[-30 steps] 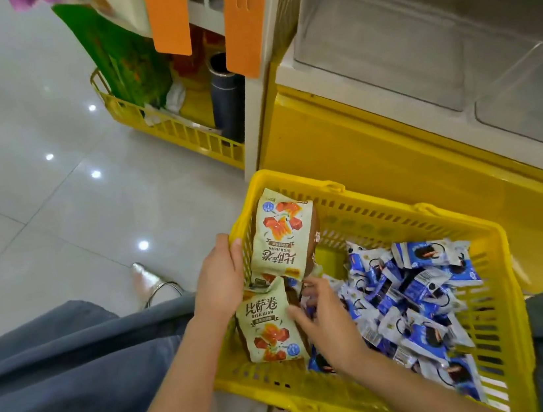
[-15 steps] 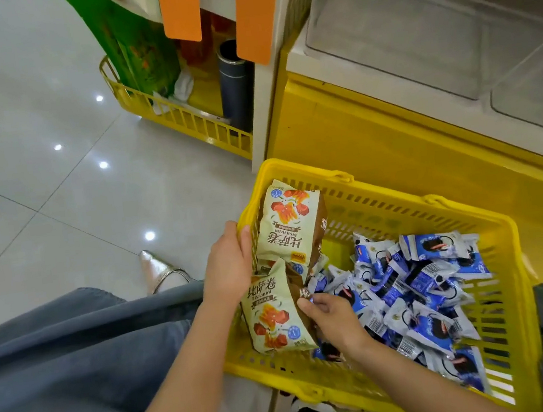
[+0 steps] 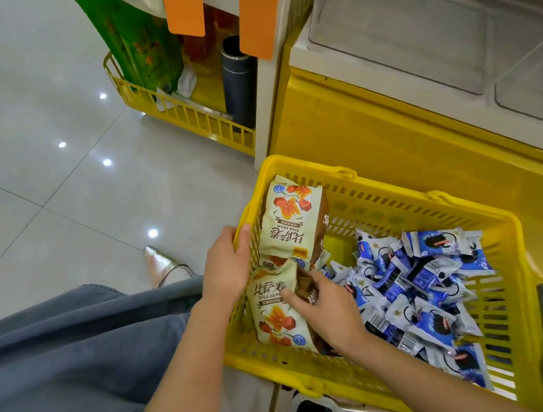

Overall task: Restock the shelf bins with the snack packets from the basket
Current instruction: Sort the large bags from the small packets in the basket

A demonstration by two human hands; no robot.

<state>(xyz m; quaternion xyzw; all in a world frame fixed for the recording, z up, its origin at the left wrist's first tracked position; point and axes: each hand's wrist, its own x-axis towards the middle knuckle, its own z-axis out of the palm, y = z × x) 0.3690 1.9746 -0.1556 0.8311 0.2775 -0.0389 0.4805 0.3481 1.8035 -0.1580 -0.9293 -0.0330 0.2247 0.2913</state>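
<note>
Head view, looking down: closest to us are the person's grey trousers (image 3: 58,355). Two bare arms reach out over them into a yellow basket (image 3: 399,194).

The right hand (image 3: 329,312) grasps the lower cream packet (image 3: 273,312), with the thumb flat on its front and the fingers curled round its brown side. This packet stands on end against the basket's left wall.

The left hand (image 3: 228,267) sits at the basket's left rim, thumb up beside the upper cream packet (image 3: 291,220). Its fingers go down behind the packets, so I cannot tell if it holds a packet, the rim or nothing.

The upper cream packet stands just behind the lower one, touching it, and sticks up above the rim (its writing is upside down to us). The right side of the basket is full of small blue packets (image 3: 421,279) in a loose heap.

A shiny pointed shoe (image 3: 164,265) rests on the pale tiled floor (image 3: 33,168), just left of the basket.

Past the basket is the yellow base (image 3: 393,141) of the shelf, and clear bins (image 3: 412,24) sit on top of it. Further left, a second yellow basket (image 3: 189,116) holds a green bag (image 3: 139,50) and a dark tube (image 3: 240,82). Two orange tags (image 3: 183,3) hang above.
</note>
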